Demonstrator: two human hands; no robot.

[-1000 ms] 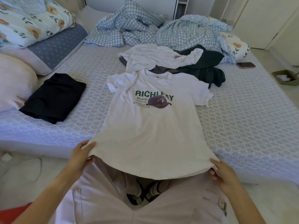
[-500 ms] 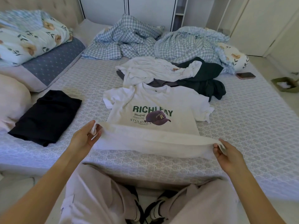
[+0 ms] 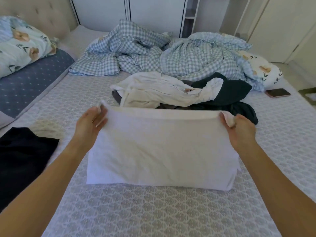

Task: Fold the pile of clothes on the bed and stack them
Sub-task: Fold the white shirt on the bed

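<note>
One white cotton T-shirt (image 3: 160,149) lies on the patterned grey-white bed cover (image 3: 153,211), doubled over so its far edge is raised. The left hand (image 3: 90,122) pinches the far left corner of that edge and the right hand (image 3: 239,127) pinches the far right corner, fingers curled round the cloth. Behind it sits one loose pile of unfolded clothes (image 3: 179,93), cream on top of dark pieces. One folded black garment (image 3: 22,158) lies to the left. Half a second ago the shirt's green print and cap logo showed and only the hem was lifted; now the hem has been carried over the chest and the print is covered. One phone (image 3: 277,92) lies near the bed's right edge. Bare cover stretches in front of the shirt and to its right.
</note>
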